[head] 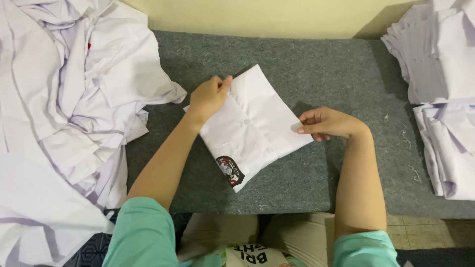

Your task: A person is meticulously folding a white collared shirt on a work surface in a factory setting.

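A folded white shirt (252, 123) with a dark badge on its pocket lies tilted on the grey felt table (316, 69). My left hand (209, 95) grips its far left edge, thumb on top of the cloth. My right hand (329, 122) pinches the shirt's right corner between thumb and fingers. Both forearms reach in from the bottom, in teal sleeves.
A big heap of loose white shirts (64, 99) covers the table's left side and hangs over its edge. Stacks of folded white shirts (443, 74) stand at the right. A pale wall (267, 15) runs along the table's far edge.
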